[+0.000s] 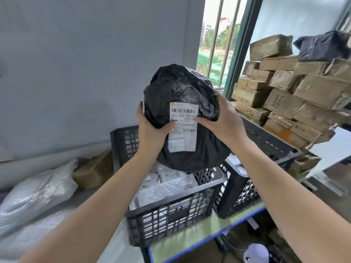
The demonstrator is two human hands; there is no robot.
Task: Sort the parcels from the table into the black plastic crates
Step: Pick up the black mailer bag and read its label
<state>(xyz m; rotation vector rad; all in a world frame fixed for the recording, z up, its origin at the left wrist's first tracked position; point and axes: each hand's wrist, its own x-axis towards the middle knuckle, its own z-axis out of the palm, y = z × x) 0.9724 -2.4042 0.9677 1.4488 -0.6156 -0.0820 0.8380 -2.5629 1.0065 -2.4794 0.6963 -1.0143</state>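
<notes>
Gripping a parcel (pixel 182 88) above the crates (pixel 171 215), left hand (pixel 150 130) and right hand (pixel 226 120) curled round its sides; a green table (pixel 190 238) bore the crates, boxes (pixel 284 95) stacked beside the window (pixel 218 44).
</notes>
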